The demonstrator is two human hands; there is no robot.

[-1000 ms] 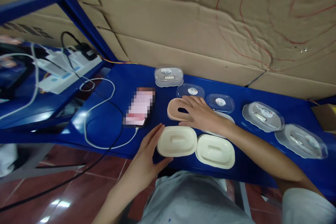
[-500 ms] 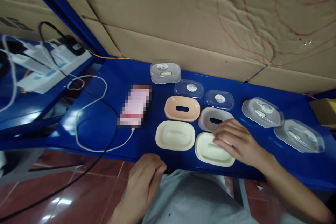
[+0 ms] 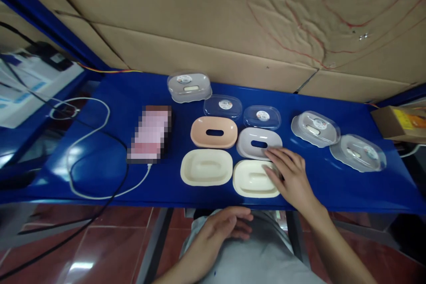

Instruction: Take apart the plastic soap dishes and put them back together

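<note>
My right hand (image 3: 293, 175) is over the right edges of a grey slotted soap dish tray (image 3: 244, 143) and the cream soap dish base (image 3: 256, 178) in front of it. Its fingers are apart, with the tips at the tray's front right rim; I cannot tell whether they touch. My left hand (image 3: 222, 228) hangs in front of the table edge, fingers stretched out and nothing in it. Left of the grey tray lies a peach slotted tray (image 3: 199, 133), and before that a second cream base (image 3: 206, 168). Two clear lids (image 3: 222, 105) with round stickers lie behind the trays.
One lidded soap dish (image 3: 189, 91) stands at the back; two more (image 3: 313, 131) are at the right. A phone (image 3: 149, 135) on a white cable (image 3: 69, 155) lies left. Cardboard (image 3: 199, 22) backs the blue table (image 3: 299, 199). A carton (image 3: 399, 124) stands far right.
The view has shifted right. My left hand has moved right and its fingers have opened out. My right hand's fingers have spread beside the grey tray and cream base.
</note>
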